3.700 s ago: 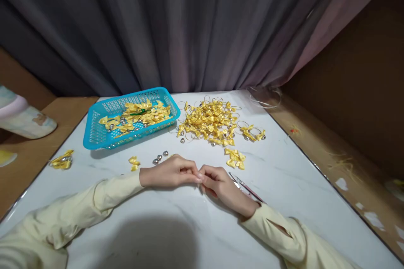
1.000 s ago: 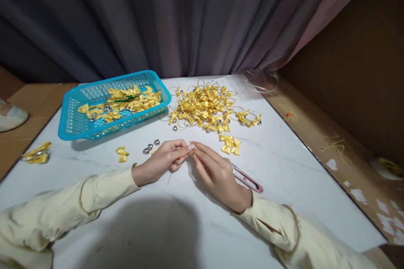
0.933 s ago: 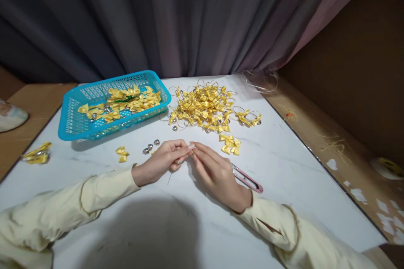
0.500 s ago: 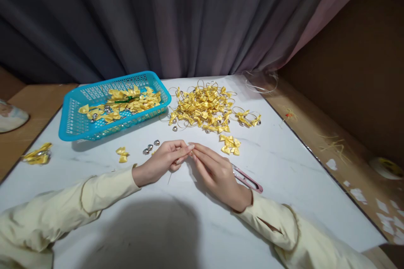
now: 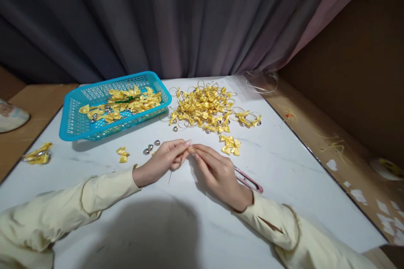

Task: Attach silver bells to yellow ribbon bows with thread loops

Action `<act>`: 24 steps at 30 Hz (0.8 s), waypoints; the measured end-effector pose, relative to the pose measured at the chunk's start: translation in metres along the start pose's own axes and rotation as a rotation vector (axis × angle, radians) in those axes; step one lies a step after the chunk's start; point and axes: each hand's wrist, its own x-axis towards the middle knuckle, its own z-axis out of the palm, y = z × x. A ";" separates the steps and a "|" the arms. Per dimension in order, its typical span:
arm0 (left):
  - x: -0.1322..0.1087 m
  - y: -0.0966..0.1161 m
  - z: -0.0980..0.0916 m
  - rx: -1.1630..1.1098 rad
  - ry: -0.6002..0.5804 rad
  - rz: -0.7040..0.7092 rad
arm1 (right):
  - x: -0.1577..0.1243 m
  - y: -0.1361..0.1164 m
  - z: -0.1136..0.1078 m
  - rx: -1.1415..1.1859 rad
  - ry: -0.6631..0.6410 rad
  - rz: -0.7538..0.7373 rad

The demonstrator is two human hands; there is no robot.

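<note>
My left hand [image 5: 170, 156] is closed in a pinch, and a thin cord [image 5: 170, 177] hangs down from beneath its fingers. Fingertip to fingertip with it, my right hand [image 5: 217, 172] also pinches; whatever sits between the tips is too small to make out. Left of my left hand lie several silver heart-shaped bells [image 5: 148, 149] and one yellow satin bow [image 5: 123, 154]. Just past my right hand are a few loose yellow bows [image 5: 230, 145]. A pink thread snipper [image 5: 249, 180] lies partly hidden behind my right hand.
A blue plastic basket [image 5: 67, 128] holds yellow bows, bells and a green item. Beside it is a pile of bows with looped cords and bells [image 5: 203, 105]. A bundle of yellow ribbon pieces [image 5: 39, 154] lies at the table's left edge. A tape roll [image 5: 386, 169] sits beyond the right edge.
Both hands stay almost in place. The fingertips have shifted slightly, with a small gap now showing between the two pinches.
</note>
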 end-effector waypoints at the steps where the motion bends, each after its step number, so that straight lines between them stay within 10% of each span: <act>1: -0.001 0.000 0.000 0.059 0.024 0.043 | 0.000 0.000 0.000 -0.006 -0.002 0.008; 13: -0.010 -0.009 0.002 0.939 0.253 0.582 | -0.002 0.001 0.001 -0.134 -0.013 -0.002; 24: -0.003 -0.018 0.000 1.075 0.287 0.791 | -0.003 0.003 0.003 -0.332 -0.042 -0.069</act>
